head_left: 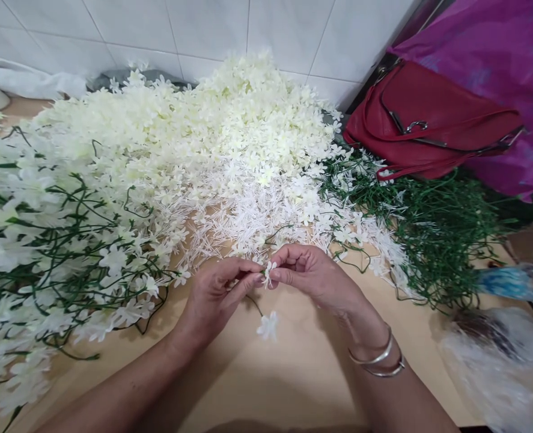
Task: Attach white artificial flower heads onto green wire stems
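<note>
My left hand [223, 288] pinches a thin green artificial stem [253, 304] between thumb and forefinger. From that stem a white fabric flower [267, 325] hangs below the fingers. Right against it, my right hand [309, 273] holds a small white flower [270, 272] by its petals, the fingertips of both hands nearly touching. How the flower joins the stem is hidden by the fingers. Beyond the hands lie loose white stamens [257, 210] and a large heap of cream flower heads [248, 114].
At the left, white flowers on green stems [45, 252] are piled up. Bare green stems [441, 234] lie at the right, below a red handbag [432, 120] and a purple bag [487, 54]. Clear plastic wrapping [500, 361] sits near the table's [302, 385] right edge.
</note>
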A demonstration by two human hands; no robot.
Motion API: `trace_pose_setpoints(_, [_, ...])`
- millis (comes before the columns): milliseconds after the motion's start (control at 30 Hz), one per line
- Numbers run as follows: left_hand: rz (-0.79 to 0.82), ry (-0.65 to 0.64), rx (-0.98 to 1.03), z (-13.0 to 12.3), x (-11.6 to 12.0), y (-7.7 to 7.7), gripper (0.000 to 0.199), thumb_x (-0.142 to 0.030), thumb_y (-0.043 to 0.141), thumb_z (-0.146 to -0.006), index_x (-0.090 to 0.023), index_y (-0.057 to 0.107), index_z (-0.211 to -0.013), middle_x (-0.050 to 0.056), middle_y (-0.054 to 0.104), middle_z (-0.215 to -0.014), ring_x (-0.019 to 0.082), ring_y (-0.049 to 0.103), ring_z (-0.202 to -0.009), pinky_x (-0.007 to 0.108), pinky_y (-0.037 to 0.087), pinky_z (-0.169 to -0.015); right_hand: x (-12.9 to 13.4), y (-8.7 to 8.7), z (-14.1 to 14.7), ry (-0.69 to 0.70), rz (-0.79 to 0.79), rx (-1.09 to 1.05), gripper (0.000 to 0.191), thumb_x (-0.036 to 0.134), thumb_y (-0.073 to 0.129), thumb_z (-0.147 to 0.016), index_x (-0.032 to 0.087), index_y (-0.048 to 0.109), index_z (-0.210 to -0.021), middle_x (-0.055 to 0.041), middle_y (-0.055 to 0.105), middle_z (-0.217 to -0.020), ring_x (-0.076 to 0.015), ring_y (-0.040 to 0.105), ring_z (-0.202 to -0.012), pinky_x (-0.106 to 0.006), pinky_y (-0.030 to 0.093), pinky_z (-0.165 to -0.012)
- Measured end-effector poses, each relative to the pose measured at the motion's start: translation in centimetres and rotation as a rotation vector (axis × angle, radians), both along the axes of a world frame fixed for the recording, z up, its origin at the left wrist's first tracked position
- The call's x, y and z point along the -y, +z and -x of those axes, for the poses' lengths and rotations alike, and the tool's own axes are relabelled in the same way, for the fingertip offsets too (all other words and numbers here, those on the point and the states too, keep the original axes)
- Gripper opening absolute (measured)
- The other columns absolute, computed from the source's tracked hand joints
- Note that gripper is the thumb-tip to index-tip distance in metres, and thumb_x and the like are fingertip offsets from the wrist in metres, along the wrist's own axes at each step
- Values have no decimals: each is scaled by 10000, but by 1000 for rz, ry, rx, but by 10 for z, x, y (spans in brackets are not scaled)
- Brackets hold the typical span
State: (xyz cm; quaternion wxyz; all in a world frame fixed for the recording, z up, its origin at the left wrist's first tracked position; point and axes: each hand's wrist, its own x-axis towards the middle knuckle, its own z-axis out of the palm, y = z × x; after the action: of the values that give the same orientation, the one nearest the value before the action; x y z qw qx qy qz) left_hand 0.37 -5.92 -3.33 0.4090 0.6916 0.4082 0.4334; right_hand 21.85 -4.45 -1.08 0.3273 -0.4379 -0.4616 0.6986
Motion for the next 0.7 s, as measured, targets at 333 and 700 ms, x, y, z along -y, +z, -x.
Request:
trace_pose_setpoints(333, [-117, -31, -146, 2, 0, -6, 125, -152, 668, -984, -217, 754, -921, -7, 745, -769, 130, 670, -672, 234, 474, -651, 5, 1, 8, -3, -16, 87, 226, 369, 839, -822, 209, 679, -822, -4, 739, -762, -154, 696, -752, -321, 553, -765])
trace_pose_setpoints(700, [-119, -22, -175, 0, 4, -6, 108, -158, 659, -995, -216, 724, -931, -6, 760, -776, 133, 687, -675, 231, 494, -652, 4, -7, 9, 25, -32, 57, 223, 340, 822, -832, 204, 646, -819, 10, 705, -754, -143, 685, -732, -304, 546, -742])
